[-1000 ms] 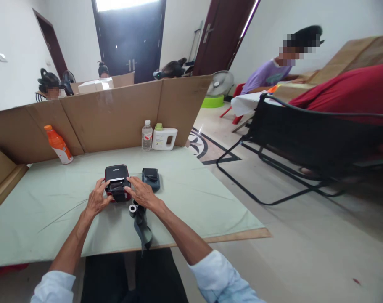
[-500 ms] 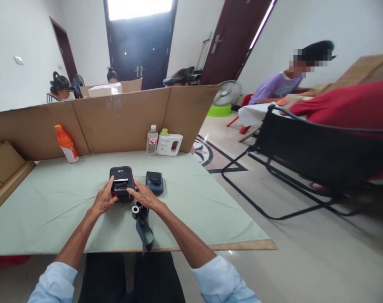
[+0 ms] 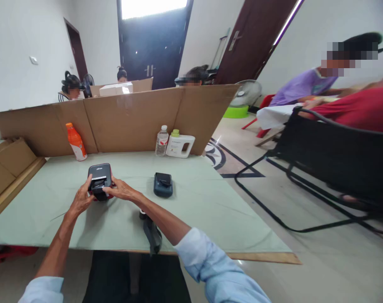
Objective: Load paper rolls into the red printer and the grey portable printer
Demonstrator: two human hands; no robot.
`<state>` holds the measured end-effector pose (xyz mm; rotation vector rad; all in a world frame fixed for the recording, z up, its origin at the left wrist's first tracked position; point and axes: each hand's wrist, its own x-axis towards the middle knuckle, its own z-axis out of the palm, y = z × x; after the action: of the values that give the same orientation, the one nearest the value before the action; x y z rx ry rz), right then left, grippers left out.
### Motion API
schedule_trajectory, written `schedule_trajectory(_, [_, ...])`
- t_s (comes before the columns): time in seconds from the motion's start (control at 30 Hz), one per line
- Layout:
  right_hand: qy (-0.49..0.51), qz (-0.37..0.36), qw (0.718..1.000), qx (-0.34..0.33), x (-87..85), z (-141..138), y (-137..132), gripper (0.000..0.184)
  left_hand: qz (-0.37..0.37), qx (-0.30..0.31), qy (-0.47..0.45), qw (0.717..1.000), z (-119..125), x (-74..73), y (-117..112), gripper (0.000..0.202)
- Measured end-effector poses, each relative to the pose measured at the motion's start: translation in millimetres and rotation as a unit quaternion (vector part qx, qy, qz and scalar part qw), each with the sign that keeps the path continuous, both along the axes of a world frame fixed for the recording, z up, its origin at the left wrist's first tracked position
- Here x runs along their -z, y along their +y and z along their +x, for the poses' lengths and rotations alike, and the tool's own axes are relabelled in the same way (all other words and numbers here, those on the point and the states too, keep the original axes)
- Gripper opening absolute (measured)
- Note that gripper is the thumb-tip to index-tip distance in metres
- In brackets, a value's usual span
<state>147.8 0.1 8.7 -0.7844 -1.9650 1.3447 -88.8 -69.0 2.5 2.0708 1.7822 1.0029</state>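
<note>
Both my hands hold a boxy black-and-red device (image 3: 99, 171), which looks like a portable label printer, over the left part of the table. My left hand (image 3: 81, 197) is closed on its left side, thumb along the edge. Opposite it, my right hand (image 3: 120, 188) grips the right side, with fingers near the dark front part. Farther right lies a smaller dark blue device (image 3: 162, 185) with a black part on top. A dark strip (image 3: 152, 237) with a roll at its upper end hangs over the table's front edge, partly covered by my right forearm.
Along the cardboard screen (image 3: 131, 122) stand an orange bottle (image 3: 76, 142), a clear water bottle (image 3: 162, 141) and a white jug (image 3: 180, 146). Folded cardboard (image 3: 11, 168) borders the left side. A black folding chair (image 3: 333, 155) and other people are to the right.
My hands have carried the black-and-red device leftward, away from the dark blue one. The camera view has shifted slightly left. The bottles and the dark blue device stay put on the table.
</note>
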Motion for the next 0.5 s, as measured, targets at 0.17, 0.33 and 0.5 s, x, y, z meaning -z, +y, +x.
schedule_trajectory(0.17, [0.007,-0.002,0.999,-0.034,8.4,-38.5,3.1,0.057,-0.021,-0.026,0.015,0.999,-30.0,-2.2,-14.3,0.085])
schedule_trajectory(0.33, [-0.023,0.019,0.998,-0.046,7.3,-44.8,2.9,0.054,-0.026,-0.046,0.025,0.998,-36.5,4.9,-14.9,0.088])
schedule_trajectory(0.5, [0.007,0.119,0.993,0.009,-15.1,8.9,7.6,0.046,0.020,-0.101,0.128,0.986,-21.5,-11.2,-25.8,0.077])
